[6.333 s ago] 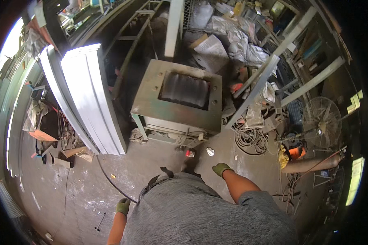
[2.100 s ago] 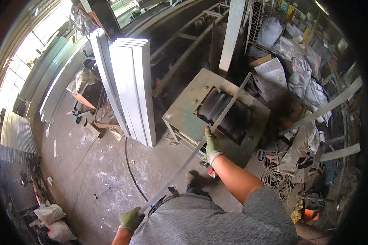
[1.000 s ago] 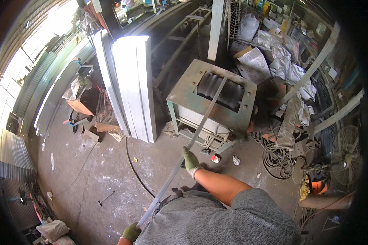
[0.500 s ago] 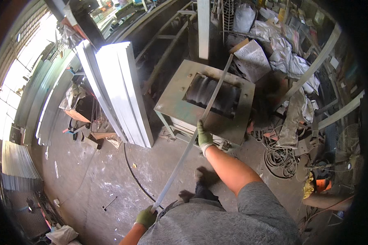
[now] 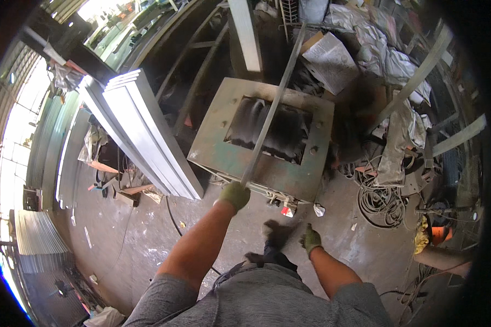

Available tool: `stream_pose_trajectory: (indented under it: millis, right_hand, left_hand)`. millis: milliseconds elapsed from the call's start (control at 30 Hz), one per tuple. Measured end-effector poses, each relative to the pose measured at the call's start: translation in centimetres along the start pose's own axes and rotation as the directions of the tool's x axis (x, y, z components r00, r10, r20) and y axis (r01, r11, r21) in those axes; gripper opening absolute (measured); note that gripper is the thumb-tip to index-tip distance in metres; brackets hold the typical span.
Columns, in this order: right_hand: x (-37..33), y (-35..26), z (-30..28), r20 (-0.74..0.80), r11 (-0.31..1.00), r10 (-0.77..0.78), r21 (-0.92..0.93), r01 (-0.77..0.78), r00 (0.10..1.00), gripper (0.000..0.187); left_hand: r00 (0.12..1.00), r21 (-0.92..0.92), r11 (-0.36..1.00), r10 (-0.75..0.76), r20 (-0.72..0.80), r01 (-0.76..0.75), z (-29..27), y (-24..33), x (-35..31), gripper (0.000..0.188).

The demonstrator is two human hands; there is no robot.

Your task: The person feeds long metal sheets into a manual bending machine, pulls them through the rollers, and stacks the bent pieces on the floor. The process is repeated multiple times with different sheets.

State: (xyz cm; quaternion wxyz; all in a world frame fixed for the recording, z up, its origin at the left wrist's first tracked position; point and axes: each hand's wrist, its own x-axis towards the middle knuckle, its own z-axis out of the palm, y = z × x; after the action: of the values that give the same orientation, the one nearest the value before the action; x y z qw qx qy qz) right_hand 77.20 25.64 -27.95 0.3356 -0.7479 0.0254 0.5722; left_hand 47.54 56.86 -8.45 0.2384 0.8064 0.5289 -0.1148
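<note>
My left hand [image 5: 234,197], in a green work glove, is closed round the near end of a long, thin metal bar [image 5: 271,114]. The bar slants away from me across the dark opening of a green-grey metal machine [image 5: 207,143], and its far end reaches beyond the machine's back edge. A dark, bristly-looking roller [image 5: 267,128] shows in that opening, under the bar. My right hand [image 5: 311,238], gloved as well, holds nothing. It hovers apart from the bar in front of the machine's near right corner, thumb out and fingers loosely apart.
Tall pale metal profiles [image 5: 147,136] stand left of the machine. A black cable [image 5: 174,220] runs over the floor. Coiled hoses [image 5: 381,204] lie to the right, below crumpled sheeting [image 5: 373,60]. A white post [image 5: 245,35] rises behind the machine.
My left hand has come forward from low beside my body to the machine's front edge, pushing the bar farther across. My right hand has let go of the bar and drawn back right.
</note>
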Motion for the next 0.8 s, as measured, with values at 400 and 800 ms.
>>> stream_pose_trajectory:
  millis: [400,800]
  right_hand:
    - [8.8,8.6,-14.9,0.229,-0.008,-0.493,-0.966,0.259,0.840,0.030]
    - [-2.9,-0.8,-0.4,0.134,0.886,-0.251,-0.367,0.283,0.959,0.047]
  left_hand:
    - [0.936,0.625,0.697,0.262,0.236,-0.352,-11.4,7.0,14.4,0.030]
    - [0.998,0.068,0.998,-0.001,0.060,-0.003,-3.3,-0.3,-0.1,0.043]
